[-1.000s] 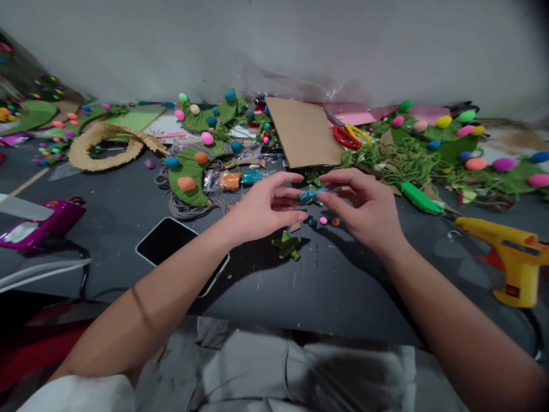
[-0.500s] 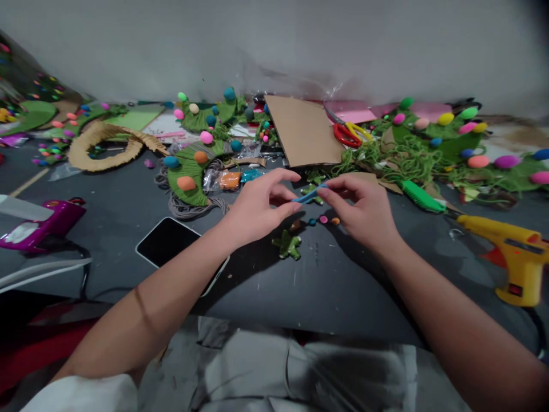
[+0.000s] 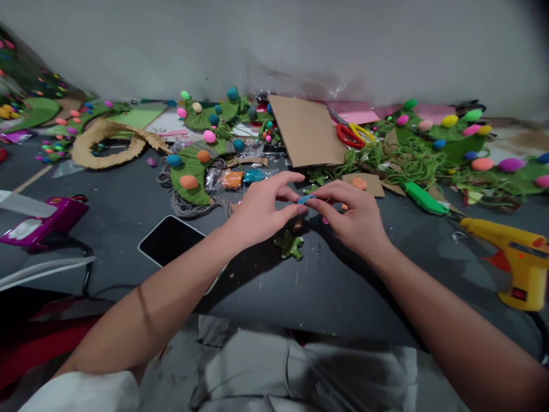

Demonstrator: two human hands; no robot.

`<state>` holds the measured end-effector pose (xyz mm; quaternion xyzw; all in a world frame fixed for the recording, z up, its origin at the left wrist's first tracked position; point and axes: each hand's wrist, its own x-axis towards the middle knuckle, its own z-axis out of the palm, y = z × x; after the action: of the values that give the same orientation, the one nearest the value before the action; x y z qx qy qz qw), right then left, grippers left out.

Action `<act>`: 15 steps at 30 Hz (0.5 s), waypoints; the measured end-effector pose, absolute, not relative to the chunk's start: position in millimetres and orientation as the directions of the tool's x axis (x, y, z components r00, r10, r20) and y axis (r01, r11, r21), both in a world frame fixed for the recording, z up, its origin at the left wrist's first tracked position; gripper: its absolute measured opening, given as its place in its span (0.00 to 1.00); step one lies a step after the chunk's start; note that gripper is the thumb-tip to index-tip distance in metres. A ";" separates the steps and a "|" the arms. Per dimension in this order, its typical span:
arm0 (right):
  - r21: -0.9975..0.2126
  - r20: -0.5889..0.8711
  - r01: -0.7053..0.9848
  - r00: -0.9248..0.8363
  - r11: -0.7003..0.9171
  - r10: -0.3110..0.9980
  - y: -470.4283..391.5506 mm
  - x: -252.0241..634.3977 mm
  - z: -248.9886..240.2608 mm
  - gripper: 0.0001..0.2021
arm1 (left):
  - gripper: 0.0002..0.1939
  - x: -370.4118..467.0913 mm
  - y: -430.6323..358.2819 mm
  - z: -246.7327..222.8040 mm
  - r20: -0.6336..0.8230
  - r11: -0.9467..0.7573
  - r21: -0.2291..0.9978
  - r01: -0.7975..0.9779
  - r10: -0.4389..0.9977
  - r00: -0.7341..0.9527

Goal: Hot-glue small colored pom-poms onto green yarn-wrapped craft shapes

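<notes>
A small piece of blue clay (image 3: 306,199) is pinched between both hands over the middle of the dark table. My left hand (image 3: 268,207) grips its left end with thumb and fingertips, the index finger raised. On the right end, the thumb and fingers of my right hand (image 3: 355,214) are closed. A green star-shaped piece (image 3: 290,245) lies just below the hands. Small orange and pink bits show beside my right fingers, and an orange lump (image 3: 359,183) sits on a piece of cardboard (image 3: 371,186) behind that hand.
A phone (image 3: 171,240) lies left of my hands, beyond it a purple glue gun (image 3: 49,220). At the right are a yellow glue gun (image 3: 521,252) and a green brush (image 3: 425,198). Scissors (image 3: 350,136), cardboard (image 3: 306,131), yarn and decorated green crescents line the back.
The blue strip between my hands has become shorter and bunched up. My right hand has moved left, closer to my left hand, and the orange lump behind it has come into view.
</notes>
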<state>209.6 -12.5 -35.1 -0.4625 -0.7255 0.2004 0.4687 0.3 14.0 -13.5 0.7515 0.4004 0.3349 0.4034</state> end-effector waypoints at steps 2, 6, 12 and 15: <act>-0.717 0.507 0.520 -0.069 0.465 0.859 -10.5 215.3 -33.5 0.04 | 0.24 -0.6 14.8 -12.1 0.178 -0.337 0.885 0.323 0.883 0.434; -0.721 0.546 0.550 0.076 0.421 0.834 -4.3 230.5 -31.4 0.04 | 0.28 -1.8 16.9 -11.5 0.160 -0.289 0.916 0.278 0.900 0.406; -0.700 0.508 0.514 -0.130 0.496 0.851 -5.8 223.5 -34.0 0.17 | 0.37 0.6 16.5 -16.5 0.168 -0.285 0.945 0.162 0.846 0.506; -0.658 0.535 0.522 -0.183 0.543 0.825 -9.3 213.4 -35.4 0.06 | 0.29 2.0 13.9 -15.3 0.205 -0.338 0.914 0.224 0.861 0.465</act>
<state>213.4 -9.3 -35.4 -0.4483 -0.7510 0.1664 0.4553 2.0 13.9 -15.3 0.7339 0.3697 0.3614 0.4406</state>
